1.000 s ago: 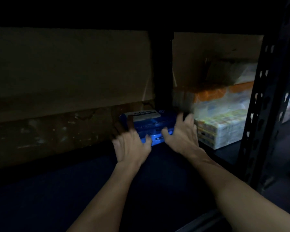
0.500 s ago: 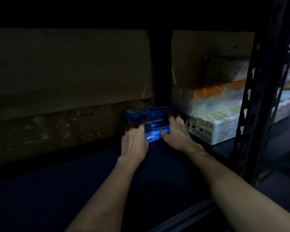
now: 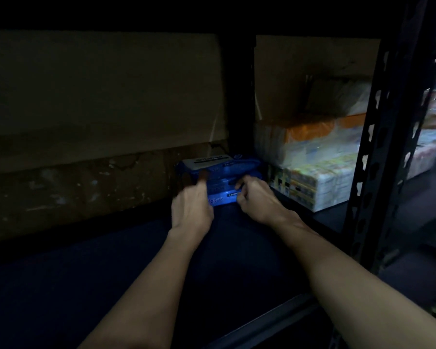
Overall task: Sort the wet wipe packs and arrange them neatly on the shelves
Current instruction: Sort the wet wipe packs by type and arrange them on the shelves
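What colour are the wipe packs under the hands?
Blue, with a white label on top of the wipe packs. Head view, the only one, shows it.

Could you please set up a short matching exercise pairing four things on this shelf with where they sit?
Things:
1. blue wipe packs
2. cardboard sheet
3. orange-topped bundle
4. perforated upright

Places:
A. right of the blue stack, deeper in
B. along the back, left side
C. between the two hands
D. front right edge of the rack

Pairs: 1-C, 2-B, 3-A, 4-D
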